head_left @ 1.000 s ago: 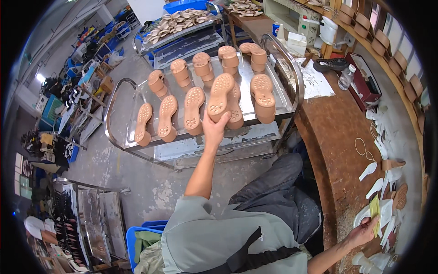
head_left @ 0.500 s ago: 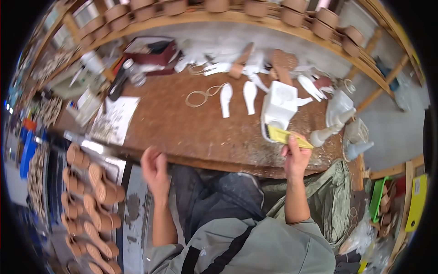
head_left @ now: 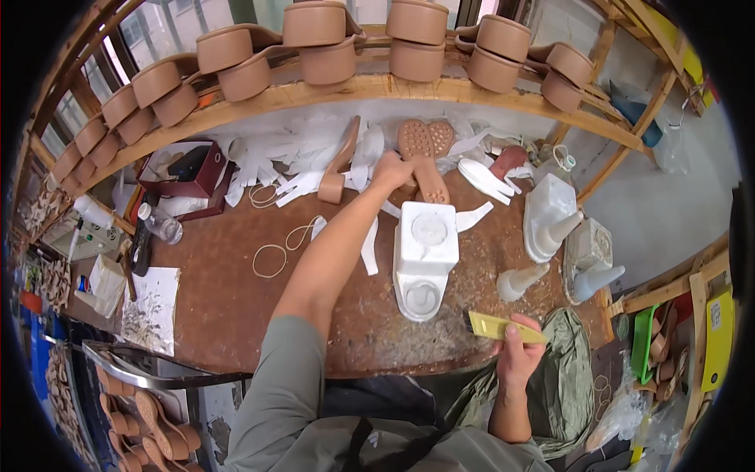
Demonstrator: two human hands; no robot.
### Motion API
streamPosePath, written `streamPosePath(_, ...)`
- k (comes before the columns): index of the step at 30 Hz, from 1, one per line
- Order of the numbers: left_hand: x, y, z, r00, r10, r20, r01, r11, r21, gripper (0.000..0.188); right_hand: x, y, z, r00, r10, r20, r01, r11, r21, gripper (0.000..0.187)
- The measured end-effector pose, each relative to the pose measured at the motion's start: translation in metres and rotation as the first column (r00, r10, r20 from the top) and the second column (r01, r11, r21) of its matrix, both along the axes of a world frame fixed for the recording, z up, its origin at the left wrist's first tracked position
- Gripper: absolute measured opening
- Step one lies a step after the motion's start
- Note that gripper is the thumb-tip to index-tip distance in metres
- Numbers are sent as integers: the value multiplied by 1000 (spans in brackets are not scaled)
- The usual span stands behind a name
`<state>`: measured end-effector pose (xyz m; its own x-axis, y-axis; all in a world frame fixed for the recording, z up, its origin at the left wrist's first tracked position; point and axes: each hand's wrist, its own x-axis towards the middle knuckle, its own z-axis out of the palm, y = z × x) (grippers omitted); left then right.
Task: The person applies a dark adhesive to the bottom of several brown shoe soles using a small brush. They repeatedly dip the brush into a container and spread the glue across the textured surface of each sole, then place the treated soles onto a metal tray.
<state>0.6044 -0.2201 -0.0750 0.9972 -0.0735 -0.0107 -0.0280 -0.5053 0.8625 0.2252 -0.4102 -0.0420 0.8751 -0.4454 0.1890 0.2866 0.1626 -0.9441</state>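
Observation:
My left hand [head_left: 391, 171] reaches across the workbench to a pair of brown shoe soles [head_left: 429, 169] at its back. Its fingers close at the narrow middle of one sole, and the fingertips are partly hidden. Near the front edge on the right, my right hand [head_left: 519, 352] holds a brush with a flat yellow handle [head_left: 507, 326] between thumb and fingers, its dark end pointing left. Between the two hands stands a white plastic container [head_left: 429, 236] with a round cap-like top and a lower round opening in front. White cut-out pieces [head_left: 370, 250] lie beside it, partly under my left forearm.
White nozzle bottles [head_left: 550, 216] stand at the right, along with a loose pale nozzle [head_left: 521, 281]. A dark red box [head_left: 185, 177] and a clear bottle [head_left: 160, 224] sit at the left. Brown wedge soles [head_left: 318, 39] line the shelf above; more soles [head_left: 161, 425] fill a rack lower left.
My left hand has gone from the bench's front left edge to the soles at the back. My right hand has drawn the brush away from the white container. The view has tilted up.

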Motion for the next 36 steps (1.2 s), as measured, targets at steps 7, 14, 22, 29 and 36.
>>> streamPosePath(7, 57, -41, -28, 958, -123, -258, -39, 839, -543, 46, 4, -18, 4, 998, -52, -18, 50, 995, -87, 21)
streamPosePath(14, 36, 65, 39, 915, -311, -256, 40, 702, -711, 35, 15, -32, 8, 999, -41, 24, 41, 999, -20, 22)
streamPosePath(22, -172, 309, 86, 955, 38, -293, -124, 952, -279, 46, 16, -39, -10, 995, 101, -25, -99, 993, 64, 23)
streamPosePath(29, -157, 287, 46, 950, 246, 193, -305, 862, 404, 59, 21, -28, -2, 983, 180, -43, -178, 984, 29, 22)
streamPosePath(36, -46, 135, -16, 962, 241, 127, -272, 862, 429, 82, 20, -3, 10, 973, 229, -35, -229, 973, -11, 23)
